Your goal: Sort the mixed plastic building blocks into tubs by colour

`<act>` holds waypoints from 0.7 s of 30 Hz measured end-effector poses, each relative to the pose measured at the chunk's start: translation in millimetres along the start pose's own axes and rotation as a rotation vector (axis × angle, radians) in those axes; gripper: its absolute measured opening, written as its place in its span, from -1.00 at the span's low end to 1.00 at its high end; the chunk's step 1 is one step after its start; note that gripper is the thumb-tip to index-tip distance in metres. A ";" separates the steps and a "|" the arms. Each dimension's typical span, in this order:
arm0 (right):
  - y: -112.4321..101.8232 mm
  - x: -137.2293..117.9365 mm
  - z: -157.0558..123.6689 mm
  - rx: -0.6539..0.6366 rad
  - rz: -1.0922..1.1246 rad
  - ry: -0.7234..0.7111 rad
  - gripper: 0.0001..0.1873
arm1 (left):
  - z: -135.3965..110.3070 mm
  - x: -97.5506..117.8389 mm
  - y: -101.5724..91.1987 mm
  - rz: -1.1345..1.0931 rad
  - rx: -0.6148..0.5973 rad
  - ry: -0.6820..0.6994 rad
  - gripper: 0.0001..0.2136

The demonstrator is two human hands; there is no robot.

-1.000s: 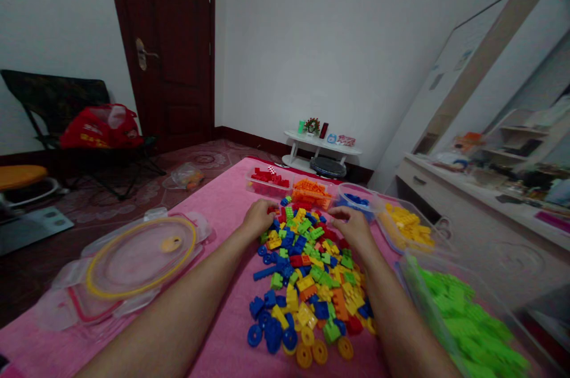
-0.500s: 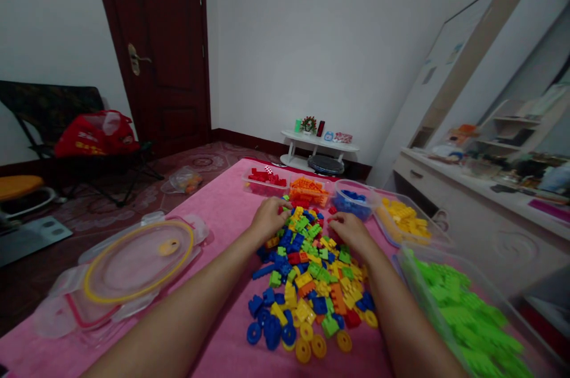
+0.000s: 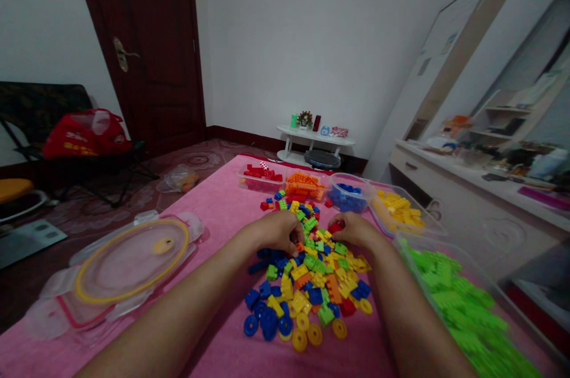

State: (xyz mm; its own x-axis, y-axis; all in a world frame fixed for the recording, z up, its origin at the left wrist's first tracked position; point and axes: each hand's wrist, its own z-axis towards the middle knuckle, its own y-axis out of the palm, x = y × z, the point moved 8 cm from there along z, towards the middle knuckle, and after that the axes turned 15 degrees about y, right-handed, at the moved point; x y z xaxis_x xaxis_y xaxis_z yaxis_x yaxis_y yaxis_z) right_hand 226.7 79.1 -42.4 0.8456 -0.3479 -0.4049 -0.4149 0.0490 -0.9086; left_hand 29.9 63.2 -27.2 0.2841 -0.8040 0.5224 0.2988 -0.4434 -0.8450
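Note:
A heap of mixed toy building bricks (image 3: 318,262) in blue, yellow, green, orange and red lies on the pink cloth in front of me. My left hand (image 3: 281,231) reaches into the heap's left side, its fingers curled together and pointing down beside a small orange brick (image 3: 300,247). What lies between those fingertips is hidden. On the heap's right side, my right hand (image 3: 355,228) pinches a red brick (image 3: 335,227) between thumb and fingers. Yellow and blue wheels (image 3: 299,339) lie at the heap's near edge.
Behind the heap stand clear containers of red bricks (image 3: 263,173), orange bricks (image 3: 305,186) and blue bricks (image 3: 348,194). Boxes of yellow bricks (image 3: 399,207) and green bricks (image 3: 458,301) are on the right. Clear lids (image 3: 133,259) lie on the left.
My left hand has come nearer, from the heap's far end to its middle left. My right hand has moved slightly nearer and now has a red brick. The view has shifted a little.

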 end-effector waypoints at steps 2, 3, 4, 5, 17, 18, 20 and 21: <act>11.0 -5.0 -2.9 -0.069 -0.069 -0.024 -0.77 | -0.9 0.2 -0.5 0.045 -0.005 -0.030 -0.82; 12.1 -7.1 -4.1 -0.069 -0.107 -0.026 -0.77 | -1.2 -1.1 -1.4 0.047 0.006 -0.049 -0.85; 9.5 -8.9 -5.0 -0.040 -0.138 -0.018 -0.77 | -1.3 -3.5 -2.9 0.033 0.031 -0.072 -0.87; 4.1 -10.9 -6.0 0.006 -0.163 0.000 -0.78 | -1.3 -6.4 -5.1 0.006 0.071 -0.095 -0.89; -28.3 -126.6 -80.9 0.320 0.208 -0.413 -0.74 | -7.6 -26.9 -1.1 -1.298 0.573 -0.396 -0.60; -24.5 -133.2 -86.2 0.308 0.213 -0.451 -0.72 | -6.9 -24.4 0.1 -1.346 0.537 -0.383 -0.55; -20.3 -141.5 -92.9 0.277 0.252 -0.524 -0.62 | -5.7 -21.5 0.3 -1.407 0.484 -0.347 -0.51; -20.4 -142.2 -93.2 0.262 0.291 -0.544 -0.57 | -5.7 -22.0 0.3 -1.415 0.467 -0.342 -0.52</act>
State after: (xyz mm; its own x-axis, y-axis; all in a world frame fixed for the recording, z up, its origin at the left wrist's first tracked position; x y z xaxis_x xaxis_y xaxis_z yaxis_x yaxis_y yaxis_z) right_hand 83.6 40.3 43.3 0.7891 0.2316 -0.5689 -0.6141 0.3194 -0.7217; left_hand 18.6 78.5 -39.6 -0.3015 0.3147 0.9000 0.7299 -0.5312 0.4303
